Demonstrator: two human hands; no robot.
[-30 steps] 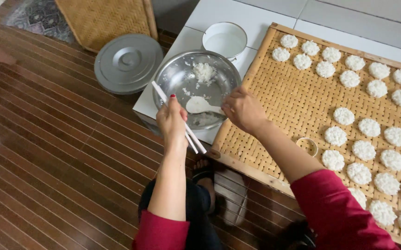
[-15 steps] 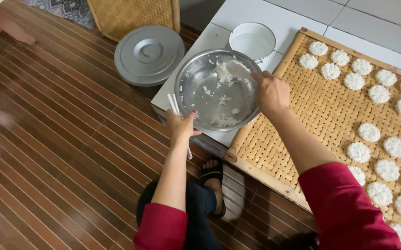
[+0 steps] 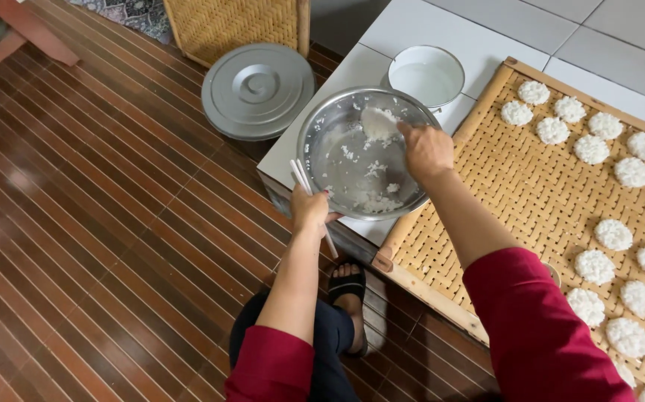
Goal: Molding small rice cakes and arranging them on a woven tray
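A shiny steel bowl (image 3: 363,156), tilted and smeared with scraps of white rice, sits at the near left corner of the white tiled surface (image 3: 449,30), just left of a woven bamboo tray (image 3: 531,186) dotted with round rice cakes (image 3: 614,234). The left hand (image 3: 309,211) grips the bowl's near rim, fingers closed, with white chopsticks (image 3: 304,182) pinned beneath. The right hand (image 3: 426,150) is closed on a white spoon (image 3: 377,121) inside the bowl; its handle is hidden. The tray's right side is cut off.
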